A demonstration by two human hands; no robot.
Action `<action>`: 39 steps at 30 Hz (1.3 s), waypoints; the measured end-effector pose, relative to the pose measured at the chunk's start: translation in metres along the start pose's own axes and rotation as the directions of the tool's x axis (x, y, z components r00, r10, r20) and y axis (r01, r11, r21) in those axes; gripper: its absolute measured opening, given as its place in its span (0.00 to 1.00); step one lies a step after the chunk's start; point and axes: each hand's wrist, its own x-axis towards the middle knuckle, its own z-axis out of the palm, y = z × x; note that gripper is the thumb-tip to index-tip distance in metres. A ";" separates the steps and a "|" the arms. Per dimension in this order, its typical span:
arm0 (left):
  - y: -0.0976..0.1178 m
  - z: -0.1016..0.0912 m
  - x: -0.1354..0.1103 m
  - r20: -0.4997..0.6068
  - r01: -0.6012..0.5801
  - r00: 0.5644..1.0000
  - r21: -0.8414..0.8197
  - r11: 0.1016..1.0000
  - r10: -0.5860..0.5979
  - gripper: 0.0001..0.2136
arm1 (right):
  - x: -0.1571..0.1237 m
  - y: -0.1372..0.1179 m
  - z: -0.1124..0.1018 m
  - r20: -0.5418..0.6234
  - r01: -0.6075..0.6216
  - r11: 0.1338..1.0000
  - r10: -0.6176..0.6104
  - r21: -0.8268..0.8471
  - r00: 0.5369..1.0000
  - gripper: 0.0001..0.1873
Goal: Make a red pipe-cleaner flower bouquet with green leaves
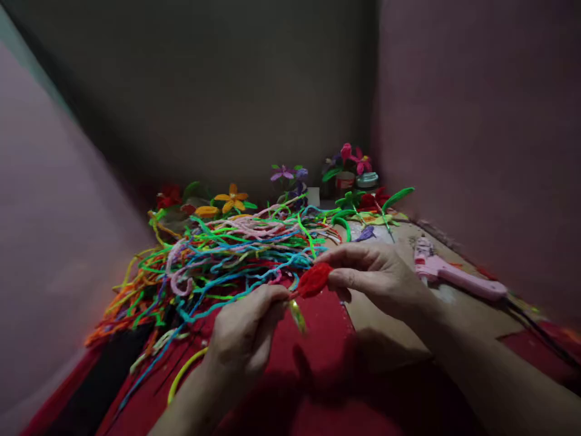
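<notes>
Between my two hands is a red pipe-cleaner petal (pixel 314 280), held above the red cloth. My left hand (pixel 249 327) pinches its thin stem end. At the other end, my right hand (pixel 372 275) has its thumb and fingers closed on the petal's rounded tip. A shiny yellow-gold strip (pixel 298 316) hangs just below my left fingertips; what it is attached to I cannot make out. Just beyond my hands lies a big loose pile of coloured pipe cleaners (pixel 240 248), in blue, green, pink and orange.
A pink glue gun (pixel 467 281) with a black cord lies on the cardboard (pixel 385 333) at right. Finished pipe-cleaner flowers, among them an orange one (pixel 232 198) and a pink one (pixel 361 161), stand along the back wall. Walls close in on both sides.
</notes>
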 end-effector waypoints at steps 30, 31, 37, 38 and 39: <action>-0.009 0.013 -0.004 -0.036 -0.200 0.972 0.408 0.891 0.234 0.10 | 0.002 0.007 0.002 -0.078 -0.032 0.999 0.035 0.038 0.996 0.10; -0.010 0.014 -0.005 -0.025 -0.197 0.973 0.432 0.880 0.230 0.10 | 0.002 0.007 0.002 -0.085 -0.040 0.998 0.044 0.049 0.995 0.10; -0.015 0.017 -0.008 0.007 -0.235 0.965 0.475 0.848 0.263 0.11 | 0.002 0.005 0.003 -0.075 -0.024 0.998 0.028 0.053 0.997 0.08; -0.015 0.017 -0.008 0.001 -0.240 0.962 0.477 0.845 0.273 0.11 | 0.002 0.005 0.003 -0.064 -0.010 0.998 0.014 0.057 0.998 0.08; -0.014 0.017 -0.009 -0.007 -0.242 0.960 0.478 0.845 0.279 0.11 | 0.002 0.004 0.003 -0.053 0.001 0.998 0.003 0.064 0.999 0.08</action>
